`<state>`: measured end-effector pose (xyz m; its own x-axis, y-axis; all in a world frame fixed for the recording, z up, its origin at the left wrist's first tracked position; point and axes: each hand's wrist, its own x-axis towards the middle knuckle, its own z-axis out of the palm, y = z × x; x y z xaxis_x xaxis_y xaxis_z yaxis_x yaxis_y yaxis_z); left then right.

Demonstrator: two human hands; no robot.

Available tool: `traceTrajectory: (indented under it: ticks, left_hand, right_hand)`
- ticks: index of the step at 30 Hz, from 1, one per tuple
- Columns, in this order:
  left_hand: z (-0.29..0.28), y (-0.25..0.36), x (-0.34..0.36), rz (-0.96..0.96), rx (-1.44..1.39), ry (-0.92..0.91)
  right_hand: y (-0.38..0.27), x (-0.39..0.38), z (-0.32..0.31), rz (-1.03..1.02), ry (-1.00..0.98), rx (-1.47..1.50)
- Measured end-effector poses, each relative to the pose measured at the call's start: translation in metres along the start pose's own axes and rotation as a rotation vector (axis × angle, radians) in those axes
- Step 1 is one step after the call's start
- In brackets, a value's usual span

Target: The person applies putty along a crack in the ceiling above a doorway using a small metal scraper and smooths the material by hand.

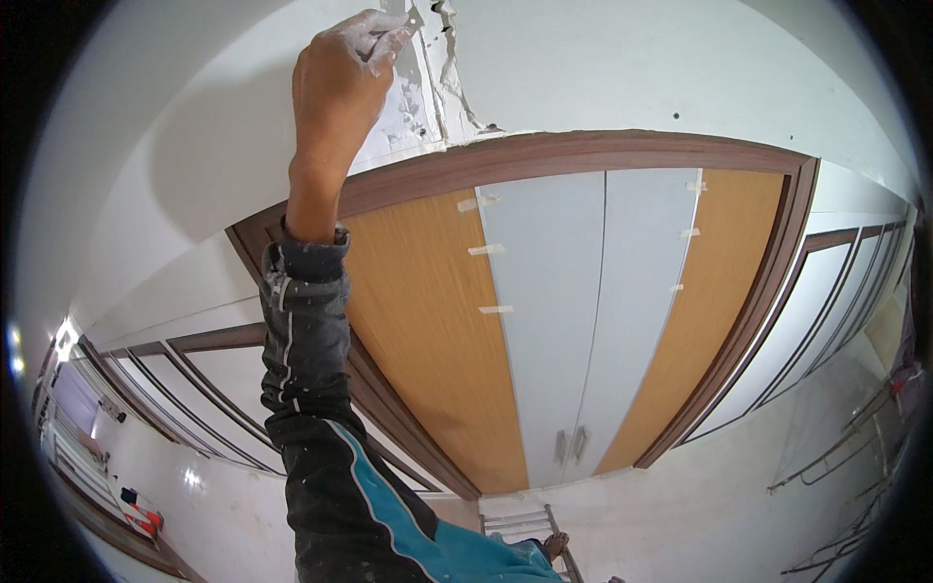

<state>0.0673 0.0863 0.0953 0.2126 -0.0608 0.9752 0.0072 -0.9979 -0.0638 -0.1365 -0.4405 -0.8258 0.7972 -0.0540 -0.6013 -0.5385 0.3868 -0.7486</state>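
Observation:
My left hand (352,60), whitened with powder or filler, is raised to the wall above the doors. Its fingers are pinched together at the left of a broken strip of plaster (449,83). What they hold is too hard to make out; a grey patch (415,23) shows just past the fingertips. Around the hand the wall surface is patched grey and white, with a ragged crack running down to the brown door frame (622,144). The dark sleeve of that arm, dusty and with a teal stripe, crosses the frame's left part. My right hand is out of view.
Under the frame stand two pale doors (549,291) between wood-toned panels (418,321), with tape strips (489,250) across the joints. A ladder (520,525) is below me, a foot (556,546) beside its rail. Metal frames (836,457) lean at right.

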Motion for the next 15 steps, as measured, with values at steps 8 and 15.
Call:
traceTrajectory:
  ticks: [8,15]
  left_hand:
    - [0.002,0.002,-0.014,0.044,0.062,-0.002]
    - [-0.003,-0.008,-0.001,0.018,-0.106,0.05]
  right_hand:
    - [-0.027,-0.009,0.013,0.021,0.083,-0.03]
    - [-0.023,0.003,0.008,0.044,0.077,-0.041]
